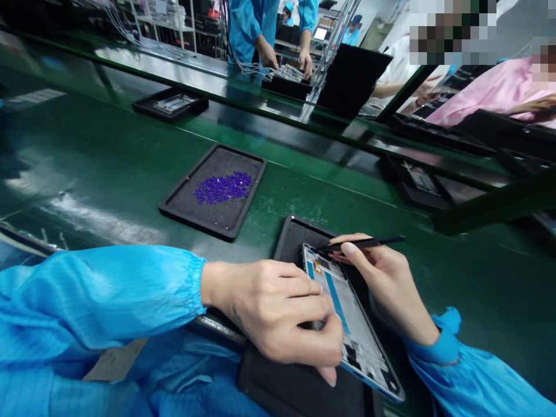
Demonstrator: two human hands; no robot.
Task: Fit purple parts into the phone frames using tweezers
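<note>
A phone frame [362, 324] with blue strips and a small orange flex piece lies tilted over a black tray [295, 231]. My left hand [278, 310] is closed on the frame's near left edge, its fingers curled and partly hiding it. In my right hand [391, 281] is a pair of black tweezers [384, 240], held between thumb and fingers. The tweezer tips reach the frame's upper end, where what they touch is too small to make out. A second black tray [202, 215] holds many tiny purple pieces [223, 188].
A raised rail [278, 113] crosses behind the green bench [108, 159]. Beyond it a person in blue [249, 26] handles parts, and a pink sleeve [473, 98] shows at right. Trays with phone parts stand at back left [169, 107] and at right [417, 179].
</note>
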